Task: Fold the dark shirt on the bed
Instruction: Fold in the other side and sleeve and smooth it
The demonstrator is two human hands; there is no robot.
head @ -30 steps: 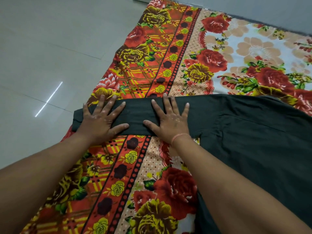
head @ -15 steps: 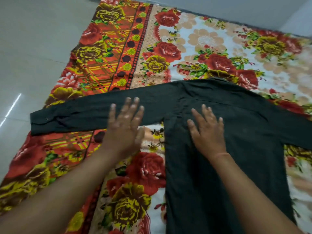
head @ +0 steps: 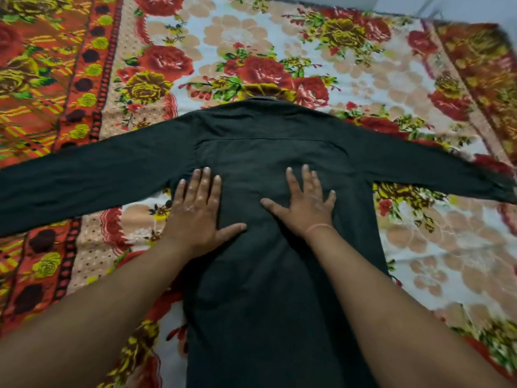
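The dark long-sleeved cotton shirt [head: 279,275] lies collar toward twelve o'clock, apparently back-up; left hand [head: 195,211] and right hand [head: 305,205] press it, fingers spread.

Shirt [head: 263,289]: plain dark green-black.
Bedspread [head: 419,247]: pale centre, red and yellow roses; orange border, dark dots.
Wristband [head: 319,228]: pink.

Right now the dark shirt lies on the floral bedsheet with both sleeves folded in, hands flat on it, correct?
No: head view shows the dark shirt with both sleeves spread sideways; left hand and right hand lie flat on it.
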